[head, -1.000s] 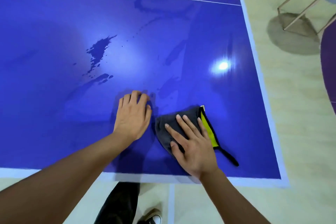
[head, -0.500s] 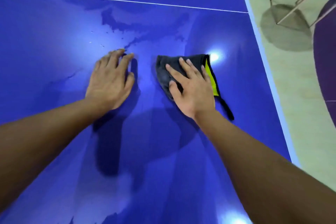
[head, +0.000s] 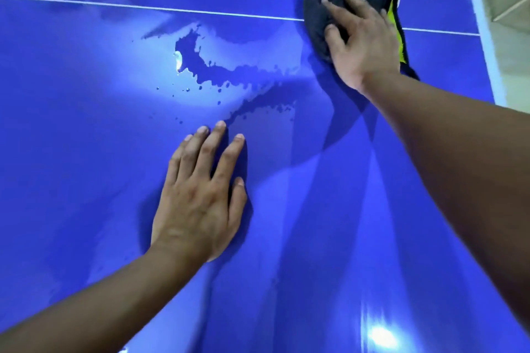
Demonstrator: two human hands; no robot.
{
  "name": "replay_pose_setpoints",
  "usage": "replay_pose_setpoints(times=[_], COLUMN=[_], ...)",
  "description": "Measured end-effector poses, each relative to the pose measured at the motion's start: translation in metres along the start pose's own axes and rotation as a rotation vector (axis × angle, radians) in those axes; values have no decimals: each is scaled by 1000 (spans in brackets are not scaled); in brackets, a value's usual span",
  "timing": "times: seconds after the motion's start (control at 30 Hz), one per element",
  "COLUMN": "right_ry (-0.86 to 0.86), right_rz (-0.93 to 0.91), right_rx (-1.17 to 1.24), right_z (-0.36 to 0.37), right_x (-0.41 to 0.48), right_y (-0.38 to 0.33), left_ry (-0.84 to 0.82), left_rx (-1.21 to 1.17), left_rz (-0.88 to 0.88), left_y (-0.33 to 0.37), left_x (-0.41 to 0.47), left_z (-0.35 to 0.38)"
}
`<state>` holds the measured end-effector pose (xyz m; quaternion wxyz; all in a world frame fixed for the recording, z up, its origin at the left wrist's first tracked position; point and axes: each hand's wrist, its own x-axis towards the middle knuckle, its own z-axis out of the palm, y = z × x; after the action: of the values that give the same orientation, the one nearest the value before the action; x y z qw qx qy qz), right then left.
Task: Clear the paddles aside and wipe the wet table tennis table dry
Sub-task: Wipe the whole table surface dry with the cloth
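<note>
The blue table tennis table (head: 86,152) fills the view. A puddle of water (head: 206,66) with scattered droplets lies in the middle, just below the white centre line (head: 143,7). My right hand (head: 361,40) presses flat on a dark grey cloth (head: 318,8) with a yellow-green edge, lying across the white line at the upper right, to the right of the puddle. My left hand (head: 200,198) rests flat on the table, fingers spread, just below the puddle, holding nothing. No paddles are in view.
The table's white right edge (head: 481,23) runs down the upper right, with beige floor beyond it. A metal chair leg frame (head: 507,11) stands on that floor. Bright lamp reflections shine on the table surface.
My right hand has pushed the cloth farther away, up to the white line. The camera has moved forward over the table, and my left hand stays flat near the puddle.
</note>
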<state>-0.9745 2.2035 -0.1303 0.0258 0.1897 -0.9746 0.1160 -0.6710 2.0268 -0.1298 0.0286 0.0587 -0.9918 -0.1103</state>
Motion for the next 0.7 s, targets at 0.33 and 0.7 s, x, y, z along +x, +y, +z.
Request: replay_pose_setpoints(times=[0.33, 0.7], right_ry=[-50, -61], right_rz=[-30, -194], right_rx=[-19, 64], right_z=[1, 5], right_x=[4, -205], right_y=[-28, -102], left_ry=[22, 187], left_rx=[14, -64], left_rz=[-2, -30], left_y=[1, -8], left_x=[-1, -21], left_z=[5, -3])
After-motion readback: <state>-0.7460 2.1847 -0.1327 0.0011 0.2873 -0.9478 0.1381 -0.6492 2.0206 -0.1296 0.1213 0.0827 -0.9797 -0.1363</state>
